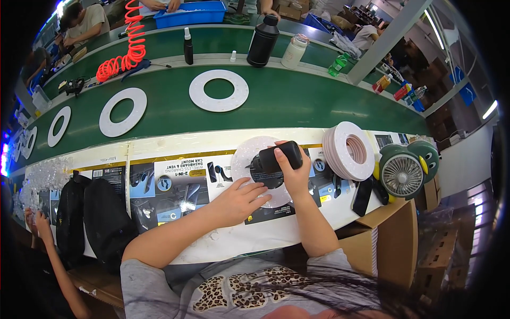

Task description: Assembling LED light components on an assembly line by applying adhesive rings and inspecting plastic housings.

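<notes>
A flat white ring [245, 151] with a round hole lies on the printed work surface in front of me. My right hand [294, 169] is wrapped round a black bottle [282, 157], which is tilted with its narrow end toward the ring's left side. My left hand [241, 201] lies palm down at the ring's near left edge, fingers stretched over it and holding nothing. The bottle's tip is dark and hard to make out. To the right of my hands stands a stack of similar white rings [366, 171].
Beyond the work surface runs a green conveyor belt [164, 103] with several white rings on it. A small green fan [402, 175] and a black phone [362, 196] sit at right. Black bags [109, 223] lie at left, beside another person's hand [42, 223]. Bottles [263, 42] stand behind the belt.
</notes>
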`<state>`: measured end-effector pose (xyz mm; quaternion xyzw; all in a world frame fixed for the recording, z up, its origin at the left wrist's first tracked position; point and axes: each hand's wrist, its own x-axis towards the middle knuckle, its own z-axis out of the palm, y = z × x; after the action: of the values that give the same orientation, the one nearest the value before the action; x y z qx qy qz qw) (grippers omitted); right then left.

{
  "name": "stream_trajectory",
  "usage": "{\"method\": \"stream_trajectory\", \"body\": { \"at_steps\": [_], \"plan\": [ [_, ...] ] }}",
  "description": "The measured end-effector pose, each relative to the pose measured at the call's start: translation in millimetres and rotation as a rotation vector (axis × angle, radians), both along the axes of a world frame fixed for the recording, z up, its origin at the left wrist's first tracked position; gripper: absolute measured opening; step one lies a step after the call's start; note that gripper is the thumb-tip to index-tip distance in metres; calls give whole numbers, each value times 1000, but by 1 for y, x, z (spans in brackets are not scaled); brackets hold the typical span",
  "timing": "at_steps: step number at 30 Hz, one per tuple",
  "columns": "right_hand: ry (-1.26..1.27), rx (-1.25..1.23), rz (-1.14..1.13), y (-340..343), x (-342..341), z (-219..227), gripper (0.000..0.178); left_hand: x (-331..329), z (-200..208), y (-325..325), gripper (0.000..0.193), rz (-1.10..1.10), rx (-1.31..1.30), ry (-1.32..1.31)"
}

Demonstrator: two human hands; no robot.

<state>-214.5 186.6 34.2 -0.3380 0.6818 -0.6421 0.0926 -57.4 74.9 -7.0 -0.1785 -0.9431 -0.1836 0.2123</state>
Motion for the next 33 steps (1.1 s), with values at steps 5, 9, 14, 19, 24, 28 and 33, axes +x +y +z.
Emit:
{"method": "stream_trajectory", "body": {
  "at_steps": [5,9,14,19,24,28,33],
  "plan": [
    [18,-5,-6,0,-2,-3,22,0,1,0,48,3,-14,4],
    [-22,-44,-13,2,-3,-2,22,-1,1,0,47,-2,-8,6],
    [-157,-161,-3,-2,0,3,24,2,0,-1,47,0,-1,10],
    [-198,-191,34,-3,2,2,28,1,2,0,48,-5,-6,-2],
    [-73,-73,32,-4,7,3,30,1,3,0,48,-2,-17,6],
    [-16,-43,-3,-6,9,3,31,1,0,-1,48,-3,-10,20],
    [31,-22,-11,-9,10,4,32,1,1,-1,48,-4,-9,28]
  ]
}}
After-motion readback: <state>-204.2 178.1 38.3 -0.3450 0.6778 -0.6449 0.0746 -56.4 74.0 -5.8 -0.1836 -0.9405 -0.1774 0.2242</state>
